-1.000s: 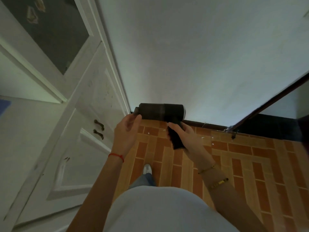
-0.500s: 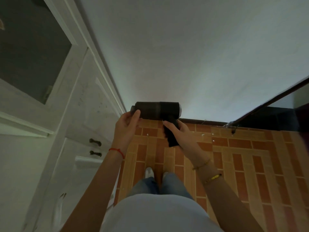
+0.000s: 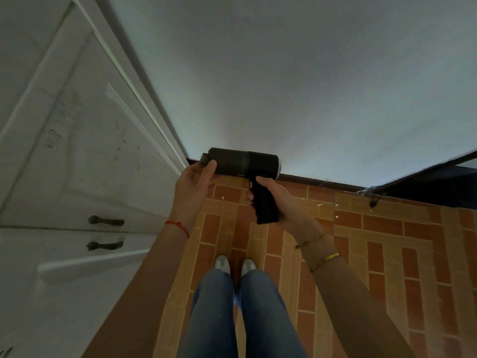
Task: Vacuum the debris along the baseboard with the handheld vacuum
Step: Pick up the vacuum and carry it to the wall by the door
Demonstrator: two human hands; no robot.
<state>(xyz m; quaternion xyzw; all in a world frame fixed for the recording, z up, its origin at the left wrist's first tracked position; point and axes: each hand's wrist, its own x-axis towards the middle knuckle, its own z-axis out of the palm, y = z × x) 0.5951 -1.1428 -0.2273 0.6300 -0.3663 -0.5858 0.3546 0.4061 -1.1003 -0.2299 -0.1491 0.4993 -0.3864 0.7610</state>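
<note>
On the far left a white cabinet (image 3: 64, 151) is standing tall, two dark handles (image 3: 105, 220) showing one above the other on its doors. Moving right, the left hand (image 3: 192, 186), a red string bracelet (image 3: 178, 226) on its wrist, is reaching up to the nozzle end of the handheld vacuum (image 3: 244, 164), thumb and fingers pinching around that narrow tip. The vacuum is being held level in the air, its dark barrel running left to right in front of the wall (image 3: 284, 73), well above the floor. Below it, the right hand (image 3: 281, 205) is wrapping around the black pistol grip, fingers curled round it, gold bracelets (image 3: 325, 259) sitting on that wrist. Far below, the dark baseboard (image 3: 322, 182) is running along the foot of the wall, and small pale specks of debris (image 3: 318, 204) are lying on the orange brick-pattern floor (image 3: 387, 254) near it. Nearest the camera, jeans (image 3: 227, 319) and pale shoes (image 3: 222, 263) are pointing toward the wall.
</note>
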